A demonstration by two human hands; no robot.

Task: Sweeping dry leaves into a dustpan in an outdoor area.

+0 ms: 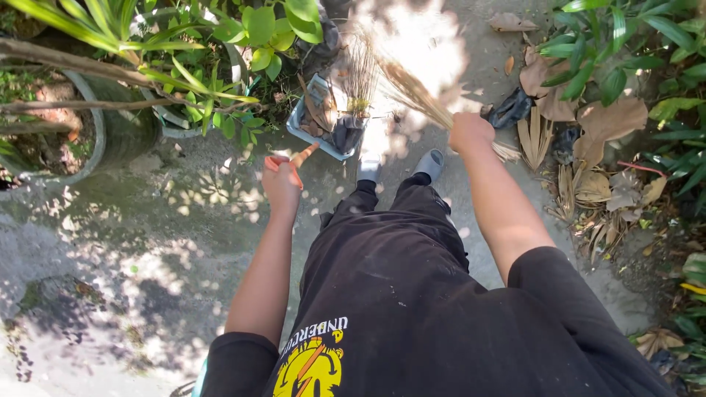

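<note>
My left hand grips the orange handle of a pale blue dustpan that rests on the concrete ahead of my feet. The pan holds dry leaves and dark debris. My right hand is closed around a bundle of thin straw broom sticks, whose bristles fan out over the dustpan. My grey shoes stand just behind the pan, and my black trousers and shirt fill the lower middle of the view.
Grey concrete ground lies in dappled shade on the left. A large round planter with green plants stands at the upper left. Dry brown leaves and green shrubs line the right edge. A dark scrap lies near the broom.
</note>
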